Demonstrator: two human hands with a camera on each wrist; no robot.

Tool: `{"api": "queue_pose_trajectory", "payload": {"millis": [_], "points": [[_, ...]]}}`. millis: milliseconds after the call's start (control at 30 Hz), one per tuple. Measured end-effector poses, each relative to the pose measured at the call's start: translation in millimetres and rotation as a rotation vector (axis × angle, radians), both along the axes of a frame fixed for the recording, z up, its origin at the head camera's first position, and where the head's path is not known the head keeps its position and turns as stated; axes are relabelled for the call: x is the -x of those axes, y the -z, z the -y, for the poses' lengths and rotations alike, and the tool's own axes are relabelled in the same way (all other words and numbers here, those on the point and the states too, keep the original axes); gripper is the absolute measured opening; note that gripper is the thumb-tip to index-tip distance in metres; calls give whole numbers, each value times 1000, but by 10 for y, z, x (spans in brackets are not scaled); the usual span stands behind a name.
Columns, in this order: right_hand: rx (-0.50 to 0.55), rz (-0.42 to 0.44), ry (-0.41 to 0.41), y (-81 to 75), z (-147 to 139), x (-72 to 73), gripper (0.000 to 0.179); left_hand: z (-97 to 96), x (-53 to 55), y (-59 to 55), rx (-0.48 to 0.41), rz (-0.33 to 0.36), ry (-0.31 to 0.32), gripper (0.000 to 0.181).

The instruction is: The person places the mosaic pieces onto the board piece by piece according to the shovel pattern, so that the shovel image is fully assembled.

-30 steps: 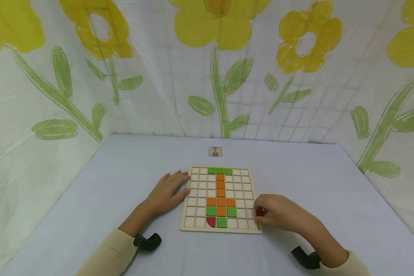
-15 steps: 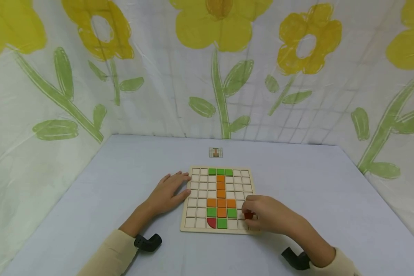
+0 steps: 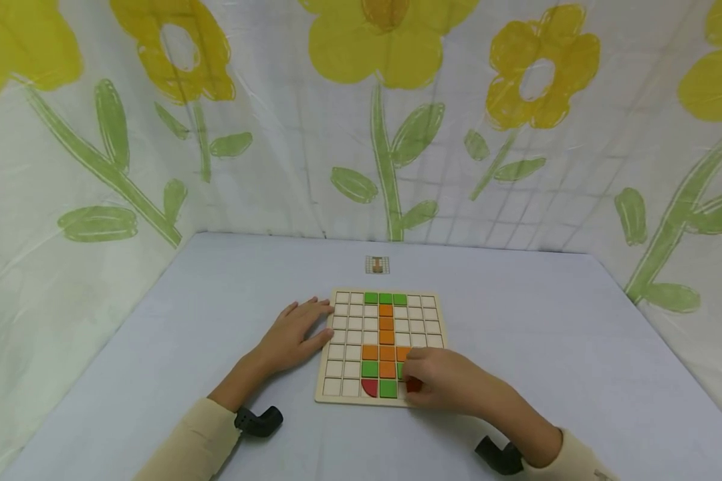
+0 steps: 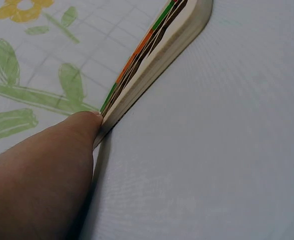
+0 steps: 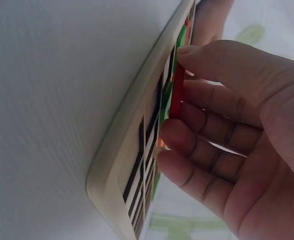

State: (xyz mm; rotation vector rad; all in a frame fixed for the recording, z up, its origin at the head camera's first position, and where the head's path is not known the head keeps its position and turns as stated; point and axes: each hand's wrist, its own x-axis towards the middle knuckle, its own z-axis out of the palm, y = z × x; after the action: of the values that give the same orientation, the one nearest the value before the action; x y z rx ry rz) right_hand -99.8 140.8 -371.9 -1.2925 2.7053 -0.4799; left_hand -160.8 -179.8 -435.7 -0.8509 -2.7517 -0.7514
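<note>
A wooden grid board lies flat, with green and orange square tiles set in its middle columns. In its front row a red quarter-round tile sits left of a green tile. My right hand pinches a red tile between thumb and fingers, over the front row just right of that green tile. The held tile's full outline is hidden by the fingers. My left hand rests at the board's left edge with its fingers stretched out; its thumb touches the edge in the left wrist view.
Behind the board lies a small pattern card on the white table. A cloth with yellow flowers hangs beyond the table. Each wrist wears a black camera mount.
My right hand has moved left with the red tile, from the board's right edge to beside the front green tile. The left hand has stayed in place.
</note>
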Motion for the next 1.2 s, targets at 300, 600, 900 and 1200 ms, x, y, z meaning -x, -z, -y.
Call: {"api": "queue_pose_trajectory", "payload": {"millis": [300, 600, 900, 1200], "points": [[-27, 7, 13, 14, 96, -34, 5, -20, -26, -31, 2, 10, 0, 50], [19, 11, -1, 45, 83, -31, 9, -2, -14, -11, 9, -3, -7, 50], [85, -16, -42, 50, 36, -17, 9, 6, -23, 13, 8, -1, -8, 51], [87, -116, 145, 1, -278, 193, 15, -25, -32, -33, 23, 68, -9, 57]]}}
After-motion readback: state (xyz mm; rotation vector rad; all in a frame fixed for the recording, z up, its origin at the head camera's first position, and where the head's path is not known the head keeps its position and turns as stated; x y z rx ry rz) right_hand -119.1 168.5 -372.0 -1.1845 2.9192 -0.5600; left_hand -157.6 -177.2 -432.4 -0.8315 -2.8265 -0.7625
